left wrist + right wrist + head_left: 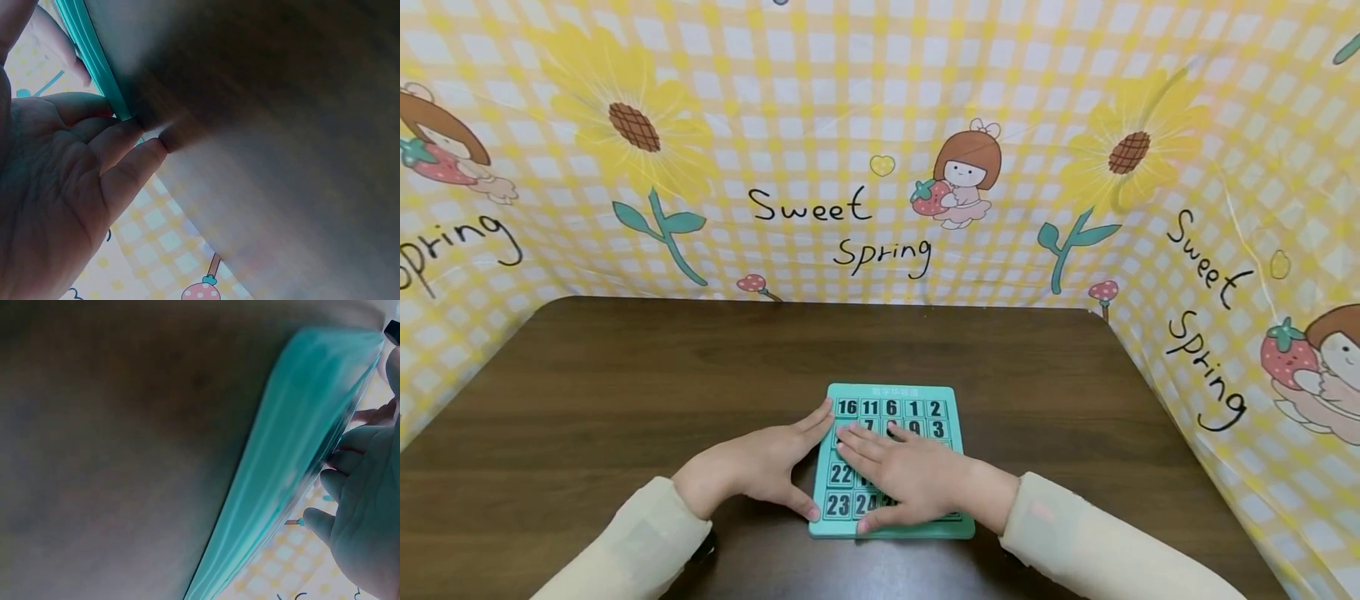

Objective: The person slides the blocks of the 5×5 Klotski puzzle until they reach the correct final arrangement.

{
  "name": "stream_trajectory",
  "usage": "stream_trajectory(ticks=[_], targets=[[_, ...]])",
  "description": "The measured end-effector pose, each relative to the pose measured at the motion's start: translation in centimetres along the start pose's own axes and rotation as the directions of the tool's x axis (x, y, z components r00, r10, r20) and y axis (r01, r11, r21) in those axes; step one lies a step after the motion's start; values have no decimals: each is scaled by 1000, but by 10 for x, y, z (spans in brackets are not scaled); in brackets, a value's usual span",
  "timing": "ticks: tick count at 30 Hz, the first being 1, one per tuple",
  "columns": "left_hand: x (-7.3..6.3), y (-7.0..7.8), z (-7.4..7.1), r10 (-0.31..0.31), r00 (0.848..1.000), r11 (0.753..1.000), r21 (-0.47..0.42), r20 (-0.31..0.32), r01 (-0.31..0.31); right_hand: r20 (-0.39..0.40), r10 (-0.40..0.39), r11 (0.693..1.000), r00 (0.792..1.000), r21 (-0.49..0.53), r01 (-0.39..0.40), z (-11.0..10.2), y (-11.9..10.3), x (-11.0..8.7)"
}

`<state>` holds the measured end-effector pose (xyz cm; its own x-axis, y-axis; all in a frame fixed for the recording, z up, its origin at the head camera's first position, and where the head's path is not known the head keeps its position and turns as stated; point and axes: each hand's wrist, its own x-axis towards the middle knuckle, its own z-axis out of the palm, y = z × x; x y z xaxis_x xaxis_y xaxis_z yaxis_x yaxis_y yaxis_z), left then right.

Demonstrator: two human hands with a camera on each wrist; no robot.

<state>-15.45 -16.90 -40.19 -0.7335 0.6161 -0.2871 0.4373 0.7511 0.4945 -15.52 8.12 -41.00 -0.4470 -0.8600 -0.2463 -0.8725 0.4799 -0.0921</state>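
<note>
A teal sliding number puzzle (917, 530) lies flat on the dark wooden table, its black-numbered tiles facing up. Along its left edge, my left hand (767, 462) rests with the fingers near the upper side and the thumb at the lower left corner. My right hand (917, 479) lies across the tiles, its fingertips on the left columns and the thumb by the bottom rim. The palm hides many middle and lower right numbers. In the left wrist view, fingertips meet the teal frame (94, 56). The right wrist view has the puzzle's side wall (275, 437) close up, the right fingers over its top.
The brown tabletop (662, 367) extends on all sides of the puzzle. A yellow checked cloth (820, 108) with sunflowers and printed words hangs behind the table and along both sides.
</note>
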Motion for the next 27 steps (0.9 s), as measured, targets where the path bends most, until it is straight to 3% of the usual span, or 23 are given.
stream_trajectory(ticks=[11,21,27], targets=[[0,2,-1,-11,1000,1000,-5,5,12,-32,-46,997,998,-65,44,3,-11,-12],[1,2,0,-6,1000,1000,17,1,6,-31,36,998,999,52,-34,-5,19,4],[1,1,0,0,1000,1000,18,2,0,-22,86,995,996,54,-85,-5,30,15]])
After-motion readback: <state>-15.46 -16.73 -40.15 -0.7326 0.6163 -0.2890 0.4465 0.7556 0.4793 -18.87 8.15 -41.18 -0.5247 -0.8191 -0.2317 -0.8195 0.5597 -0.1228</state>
